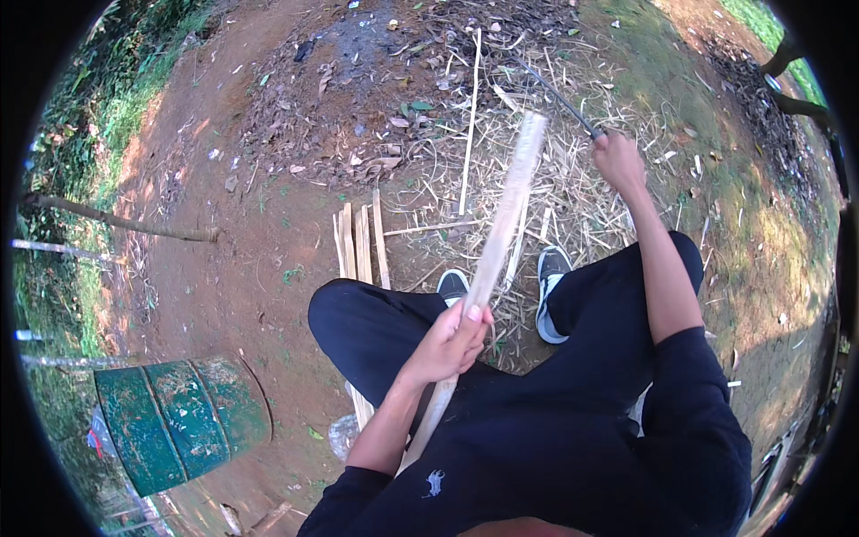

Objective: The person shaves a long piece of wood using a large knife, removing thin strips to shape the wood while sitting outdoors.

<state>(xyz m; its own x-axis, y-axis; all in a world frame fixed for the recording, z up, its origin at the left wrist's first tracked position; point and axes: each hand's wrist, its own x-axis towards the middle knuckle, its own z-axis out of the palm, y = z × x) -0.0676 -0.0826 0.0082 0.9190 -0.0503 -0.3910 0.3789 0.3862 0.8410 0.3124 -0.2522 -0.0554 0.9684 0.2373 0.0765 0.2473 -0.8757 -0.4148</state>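
My left hand (452, 343) is closed around a long pale wooden slat (504, 224), which slants up and away from my lap. Its lower end runs down beside my left thigh, and the far end is slightly blurred. Off to the right, my right hand (619, 163) grips the handle of a long knife (559, 98). The thin dark blade points forward and left, apart from the slat. Several cut slats (362, 246) lie side by side on the ground beyond my left knee. A narrow strip (471, 125) lies farther ahead.
Pale shavings (573, 210) cover the ground ahead, around my shoes (552, 295). A green metal drum (183, 421) lies on its side at the left. Beyond it a thin trunk (125, 219) juts in from the left. Dry leaves (376, 166) litter the dirt.
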